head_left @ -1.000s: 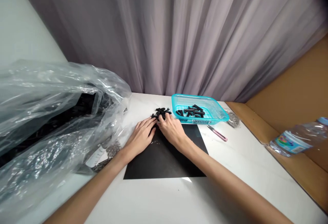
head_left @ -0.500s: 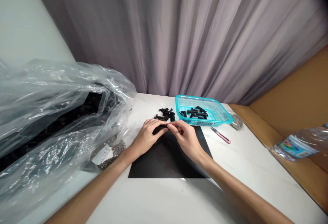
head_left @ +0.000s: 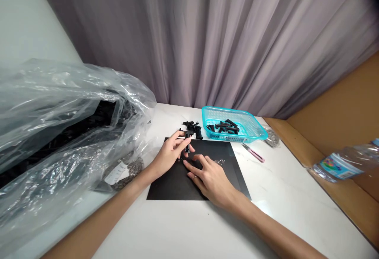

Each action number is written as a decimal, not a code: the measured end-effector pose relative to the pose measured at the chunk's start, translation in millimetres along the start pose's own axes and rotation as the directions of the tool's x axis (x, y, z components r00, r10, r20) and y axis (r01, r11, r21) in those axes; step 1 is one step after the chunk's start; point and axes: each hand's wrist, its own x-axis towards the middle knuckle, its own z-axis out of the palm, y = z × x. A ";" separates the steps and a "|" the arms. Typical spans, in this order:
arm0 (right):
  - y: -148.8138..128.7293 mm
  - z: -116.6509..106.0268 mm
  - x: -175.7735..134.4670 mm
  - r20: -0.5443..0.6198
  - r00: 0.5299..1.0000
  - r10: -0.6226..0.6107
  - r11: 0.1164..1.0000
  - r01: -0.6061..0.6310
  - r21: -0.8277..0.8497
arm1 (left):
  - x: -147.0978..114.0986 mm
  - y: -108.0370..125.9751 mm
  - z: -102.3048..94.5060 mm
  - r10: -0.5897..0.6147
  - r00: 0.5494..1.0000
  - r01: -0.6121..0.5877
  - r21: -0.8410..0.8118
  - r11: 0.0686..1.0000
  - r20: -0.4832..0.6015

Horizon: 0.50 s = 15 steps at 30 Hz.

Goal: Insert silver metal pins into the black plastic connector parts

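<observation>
My left hand (head_left: 170, 154) is closed on a black plastic part (head_left: 187, 145), held upright between thumb and fingers above the far edge of the black mat (head_left: 171, 186). Lower and to the right, my right hand (head_left: 211, 178) reaches over the mat with its fingers apart. Its index fingertip is by a few tiny shiny metal pieces (head_left: 181, 159), too small to make out. Behind its knuckles lies a small cluster of bent metal pieces (head_left: 219, 162). More black plastic parts (head_left: 199, 132) lie on the table just beyond the mat.
A turquoise basket (head_left: 254, 136) with several black parts stands at the back right. Pink-handled snips (head_left: 254, 153) lie before it. To the left are a large clear plastic bag (head_left: 71, 148) of black parts and a bag of small metal pieces (head_left: 134, 166). A bottle (head_left: 340, 167) is at right.
My hands have moved apart. The left now shows the black part upright, while the right has come down toward the mat, its fingers spread near the tiny metal pieces.
</observation>
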 end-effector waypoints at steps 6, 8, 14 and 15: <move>4.0 5.2 -2.9 -0.070 0.997 0.012 0.978 0.003 0.211 | 0.9 -3.3 6.5 -0.085 0.996 0.083 -0.227 0.970 0.002; 7.7 8.0 -4.3 -0.104 0.993 0.061 0.930 -0.019 0.368 | 0.8 -2.9 8.2 -0.090 0.996 0.091 -0.234 0.968 0.013; 21.1 5.2 -11.9 -0.081 0.985 0.150 0.889 -0.099 0.447 | -0.4 -6.1 10.8 -0.090 0.996 0.090 -0.228 0.969 0.011; 22.4 3.0 -13.4 -0.077 0.985 0.155 0.890 -0.105 0.445 | -0.6 -7.2 11.0 -0.084 0.996 0.086 -0.215 0.973 0.016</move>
